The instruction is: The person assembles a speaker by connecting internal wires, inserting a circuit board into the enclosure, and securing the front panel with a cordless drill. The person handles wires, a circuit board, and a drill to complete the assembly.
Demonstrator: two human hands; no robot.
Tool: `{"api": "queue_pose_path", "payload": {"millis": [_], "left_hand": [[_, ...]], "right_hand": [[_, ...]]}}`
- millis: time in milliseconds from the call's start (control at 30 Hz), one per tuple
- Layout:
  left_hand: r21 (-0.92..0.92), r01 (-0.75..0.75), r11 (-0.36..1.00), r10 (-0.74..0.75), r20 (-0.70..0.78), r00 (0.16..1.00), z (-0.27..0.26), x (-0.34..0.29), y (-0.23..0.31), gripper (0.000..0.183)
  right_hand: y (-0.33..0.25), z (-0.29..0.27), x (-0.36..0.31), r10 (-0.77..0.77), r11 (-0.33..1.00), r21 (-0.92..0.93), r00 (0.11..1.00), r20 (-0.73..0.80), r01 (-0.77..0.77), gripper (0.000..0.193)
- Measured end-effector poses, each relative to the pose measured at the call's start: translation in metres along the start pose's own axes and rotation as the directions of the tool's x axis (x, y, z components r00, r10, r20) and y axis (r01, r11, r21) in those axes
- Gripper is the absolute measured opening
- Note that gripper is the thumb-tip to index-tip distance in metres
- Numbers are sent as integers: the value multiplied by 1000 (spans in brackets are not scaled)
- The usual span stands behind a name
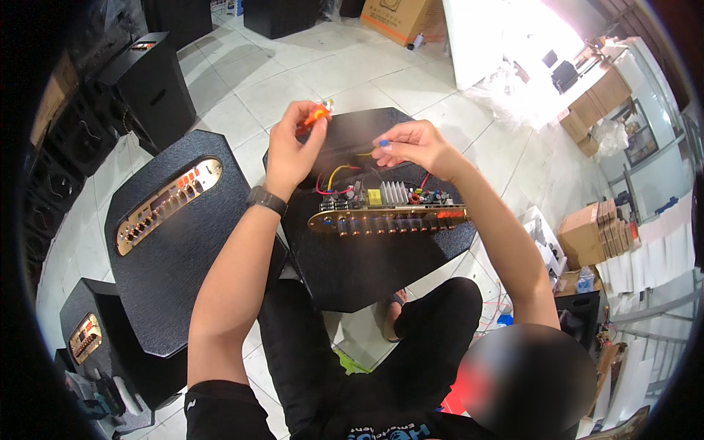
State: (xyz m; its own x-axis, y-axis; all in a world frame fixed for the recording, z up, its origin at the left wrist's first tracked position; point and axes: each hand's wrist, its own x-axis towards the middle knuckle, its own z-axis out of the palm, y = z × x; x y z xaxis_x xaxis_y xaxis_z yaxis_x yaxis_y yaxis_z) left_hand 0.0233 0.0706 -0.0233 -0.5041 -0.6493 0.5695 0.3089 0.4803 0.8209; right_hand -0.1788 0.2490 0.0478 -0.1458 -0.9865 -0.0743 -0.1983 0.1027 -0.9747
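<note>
My left hand (295, 147) is raised over the far left part of a black speaker cabinet. Its fingers are closed around a small orange-and-yellow tool (318, 114) whose exact kind I cannot make out. Opposite it, my right hand (419, 149) pinches a thin yellow wire (365, 154), with a small blue piece (384, 144) at the fingertips. Below both hands, a gold amplifier panel (389, 223) with a row of knobs lies on the cabinet (345, 271). Its circuit board carries a silver heat sink (394, 193), and red and yellow wires (334, 180) rise from it.
Another black cabinet (191, 271) with a fitted gold panel (169, 205) stands at left. A smaller cabinet (110, 352) is nearer, at lower left. More black cabinets (143, 95) line the far left. Cardboard boxes (583, 235) are stacked at right on the tiled floor (249, 51).
</note>
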Motion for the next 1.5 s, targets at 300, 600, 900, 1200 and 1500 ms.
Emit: {"api": "queue_pose_path", "payload": {"millis": [300,600,900,1200,1500], "left_hand": [[-101,-150,983,84,-479,874,-141,-75,138,24],[756,622,206,-23,-631,775,-389,-304,301,23],[788,550,-278,-304,-615,727,-470,-351,233,32],[690,576,-438,-89,-670,737,-480,-360,224,22],[696,643,-321,-193,-712,675,-504,-371,231,33]], "right_hand": [[10,-15,32,-5,987,157,972,236,-34,31],[49,-60,33,6,999,-33,1000,20,-5,29],[4,-21,-4,21,998,60,1000,-4,-21,50],[19,-33,-5,54,976,194,977,206,-95,39],[33,-40,0,1,932,350,965,261,-96,30]]}}
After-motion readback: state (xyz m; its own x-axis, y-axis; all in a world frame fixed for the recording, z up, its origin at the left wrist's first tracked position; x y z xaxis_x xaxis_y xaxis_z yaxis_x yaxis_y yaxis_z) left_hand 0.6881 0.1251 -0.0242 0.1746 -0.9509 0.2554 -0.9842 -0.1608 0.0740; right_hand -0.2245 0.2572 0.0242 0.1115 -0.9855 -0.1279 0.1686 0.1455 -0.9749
